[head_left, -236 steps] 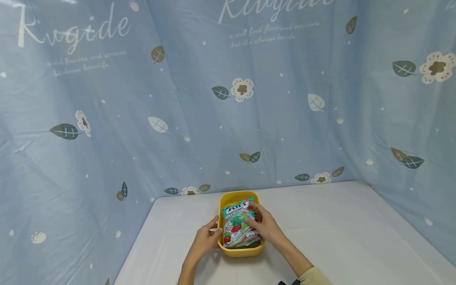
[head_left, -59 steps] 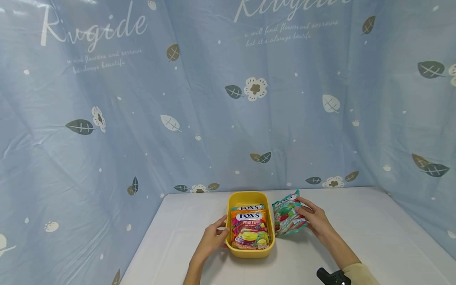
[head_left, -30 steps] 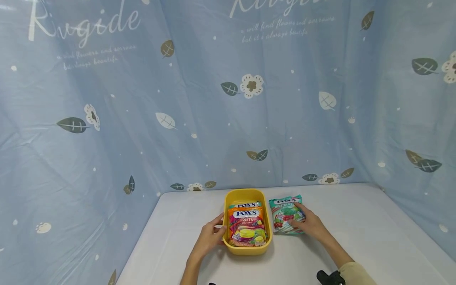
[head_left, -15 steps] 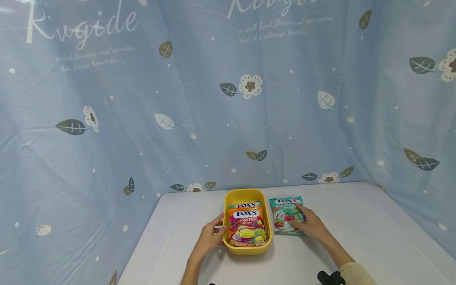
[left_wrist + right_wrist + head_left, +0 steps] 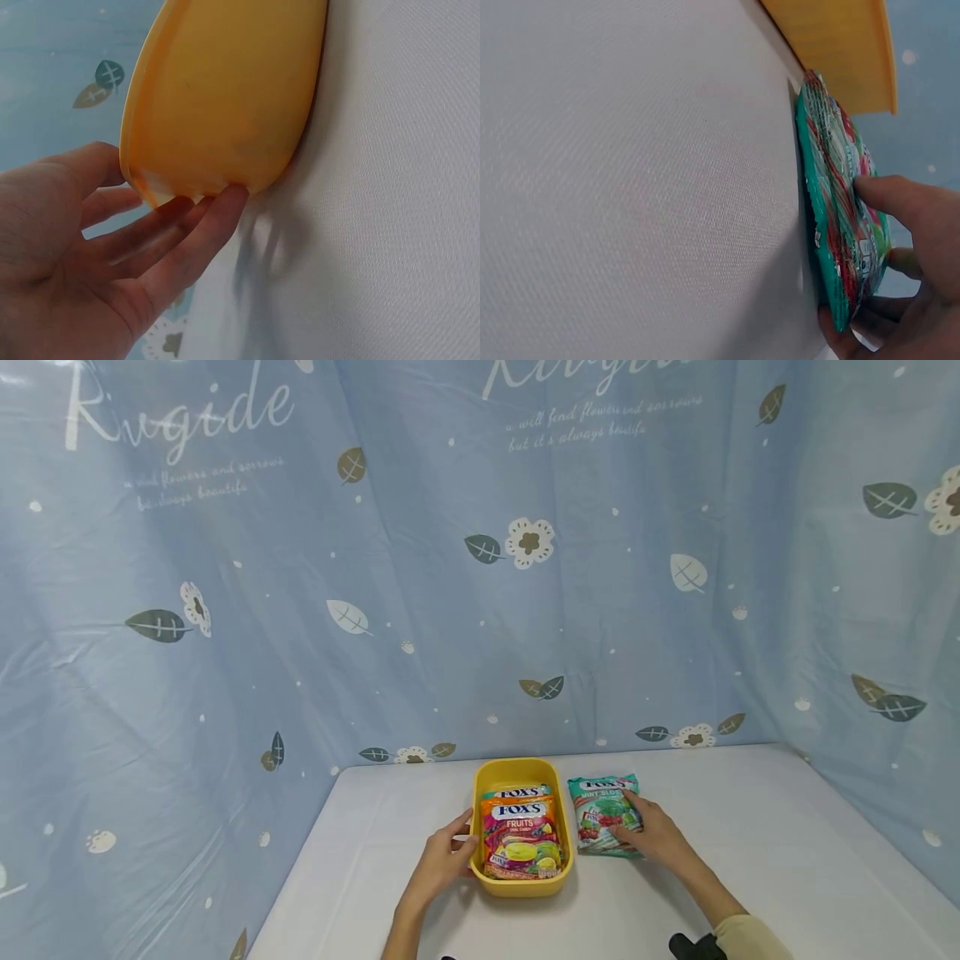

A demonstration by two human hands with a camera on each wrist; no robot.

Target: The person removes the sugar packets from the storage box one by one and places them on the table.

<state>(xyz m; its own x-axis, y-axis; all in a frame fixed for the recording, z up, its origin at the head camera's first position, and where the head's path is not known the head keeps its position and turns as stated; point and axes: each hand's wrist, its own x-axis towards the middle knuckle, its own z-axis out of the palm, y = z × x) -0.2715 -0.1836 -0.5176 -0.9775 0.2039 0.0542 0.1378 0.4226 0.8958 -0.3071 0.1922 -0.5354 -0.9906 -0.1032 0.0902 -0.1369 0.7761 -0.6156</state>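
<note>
A yellow bin [image 5: 508,888] stands on the white table, holding an orange-and-red candy bag [image 5: 521,842] on top of a teal-edged one [image 5: 514,792]. My left hand [image 5: 441,862] holds the bin's left side; in the left wrist view the thumb of that hand [image 5: 112,255] is at the rim and the fingertips touch the outer wall [image 5: 225,90]. Just right of the bin, a green mint candy bag [image 5: 597,814] lies flat on the table. My right hand [image 5: 654,833] grips its right side, and in the right wrist view the thumb of the hand [image 5: 915,262] rests on the bag's face [image 5: 847,202].
The white table [image 5: 772,843] spreads out on both sides. A blue patterned curtain [image 5: 420,577] hangs behind it and at the sides. A black strap device [image 5: 697,947] sits by my right sleeve [image 5: 750,938].
The green bag has gone from inside the bin to the table at its right, moved by my right hand, and was tilted on the way. My left hand has stayed on the bin.
</note>
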